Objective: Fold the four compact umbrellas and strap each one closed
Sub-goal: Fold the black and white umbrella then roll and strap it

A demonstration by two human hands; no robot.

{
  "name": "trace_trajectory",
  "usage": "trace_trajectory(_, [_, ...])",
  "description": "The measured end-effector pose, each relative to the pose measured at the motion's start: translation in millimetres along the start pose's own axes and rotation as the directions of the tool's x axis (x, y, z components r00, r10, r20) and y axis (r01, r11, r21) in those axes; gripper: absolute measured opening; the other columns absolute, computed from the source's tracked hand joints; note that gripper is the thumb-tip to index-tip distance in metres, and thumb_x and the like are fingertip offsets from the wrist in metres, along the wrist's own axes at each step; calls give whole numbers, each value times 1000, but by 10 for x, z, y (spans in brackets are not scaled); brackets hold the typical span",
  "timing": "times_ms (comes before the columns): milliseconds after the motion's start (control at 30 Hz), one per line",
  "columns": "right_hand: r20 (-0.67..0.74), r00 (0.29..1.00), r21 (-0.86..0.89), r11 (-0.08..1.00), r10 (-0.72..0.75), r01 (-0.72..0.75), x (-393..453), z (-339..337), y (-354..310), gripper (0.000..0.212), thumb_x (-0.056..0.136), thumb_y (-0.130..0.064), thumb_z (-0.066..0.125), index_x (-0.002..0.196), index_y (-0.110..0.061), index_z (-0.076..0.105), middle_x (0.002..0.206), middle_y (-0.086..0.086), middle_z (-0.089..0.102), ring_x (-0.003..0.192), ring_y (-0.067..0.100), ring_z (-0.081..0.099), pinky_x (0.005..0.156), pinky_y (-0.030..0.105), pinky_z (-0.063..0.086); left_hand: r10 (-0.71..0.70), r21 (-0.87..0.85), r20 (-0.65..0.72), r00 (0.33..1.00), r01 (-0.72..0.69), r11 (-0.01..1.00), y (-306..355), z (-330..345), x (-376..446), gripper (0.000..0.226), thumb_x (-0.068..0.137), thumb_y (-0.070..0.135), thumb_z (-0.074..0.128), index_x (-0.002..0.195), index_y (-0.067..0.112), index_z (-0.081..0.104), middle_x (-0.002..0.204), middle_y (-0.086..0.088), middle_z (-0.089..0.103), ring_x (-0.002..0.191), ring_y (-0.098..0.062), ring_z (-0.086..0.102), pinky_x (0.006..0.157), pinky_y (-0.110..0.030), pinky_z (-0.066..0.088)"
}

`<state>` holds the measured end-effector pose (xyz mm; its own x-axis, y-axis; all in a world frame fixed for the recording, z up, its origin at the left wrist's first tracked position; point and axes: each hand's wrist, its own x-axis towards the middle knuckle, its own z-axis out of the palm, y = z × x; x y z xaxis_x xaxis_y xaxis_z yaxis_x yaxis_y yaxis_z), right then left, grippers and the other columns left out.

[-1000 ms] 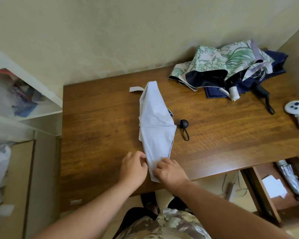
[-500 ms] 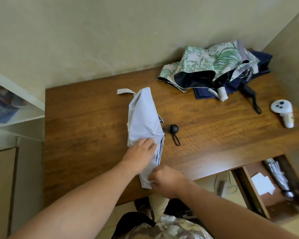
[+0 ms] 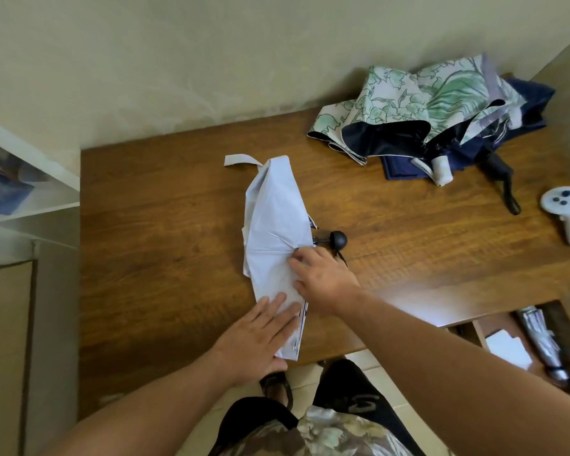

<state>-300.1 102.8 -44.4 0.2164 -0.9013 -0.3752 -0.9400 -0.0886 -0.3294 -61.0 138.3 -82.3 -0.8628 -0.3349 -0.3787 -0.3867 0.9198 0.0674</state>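
Observation:
A pale blue compact umbrella (image 3: 275, 218) lies flattened on the brown wooden table (image 3: 165, 225), its strap (image 3: 239, 159) loose at the far end and its black handle (image 3: 338, 239) poking out to the right. My left hand (image 3: 260, 334) presses flat on the canopy's near end with straight fingers. My right hand (image 3: 323, 278) rests on the canopy's right edge near the handle, its fingers bent onto the fabric. A green floral umbrella (image 3: 418, 100) and a navy umbrella (image 3: 520, 116) lie unfolded in a heap at the far right. A silver folded umbrella (image 3: 540, 340) sits in the drawer.
A white VR controller (image 3: 568, 209) lies at the table's right edge. The open drawer (image 3: 474, 330) below right also holds white paper (image 3: 507, 352). White shelves (image 3: 30, 192) stand to the left. The wall runs along the table's far side.
My left hand slid back from the canopy's middle to its near end and lies flat. My right hand moved up from the near tip to the right edge beside the handle.

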Motion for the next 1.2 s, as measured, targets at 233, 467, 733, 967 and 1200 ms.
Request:
trace_trajectory(233, [23,1000,-74,997,1,1,35,-19,4,65,98,-51,55,154,-31,30,151,-7,32,141,21,30,110,50,40,94,-51,8,996,-94,994,129,28,-252,88,102,69,38,166,11,24,177,-10,3,162,-35,-2,128,-54,15])
trace_trajectory(467, [68,997,-107,994,-25,32,149,-82,-5,89,90,-56,68,159,-33,17,158,-4,18,148,23,16,117,55,34,62,-94,25,998,-60,994,220,-24,-165,87,100,67,39,165,10,28,176,-11,8,162,-38,0,131,-55,11])
trace_trajectory(733, [225,974,-156,987,-3,40,-78,206,86,117,85,-71,66,160,-42,-19,168,-3,-32,154,19,-32,127,58,-4,-119,-511,-108,987,48,858,-152,-506,150,34,106,40,44,104,22,74,113,4,71,113,-18,61,98,-46,54])
trace_trajectory(967, [295,956,-269,960,1,82,-82,208,108,106,91,-81,45,158,-38,-26,163,1,-42,151,24,-38,126,62,-3,-271,-207,-86,959,249,946,-528,-551,608,80,106,54,47,168,12,16,176,-7,10,163,-24,8,130,-40,3])
trace_trajectory(1200, [299,948,-274,941,-112,198,-417,231,320,82,100,-69,41,158,-53,-15,162,-5,-44,152,31,-36,123,64,-5,-179,-105,83,980,187,977,-538,-342,490,97,100,79,22,164,24,-23,167,1,-39,153,-18,-39,129,-46,-12])
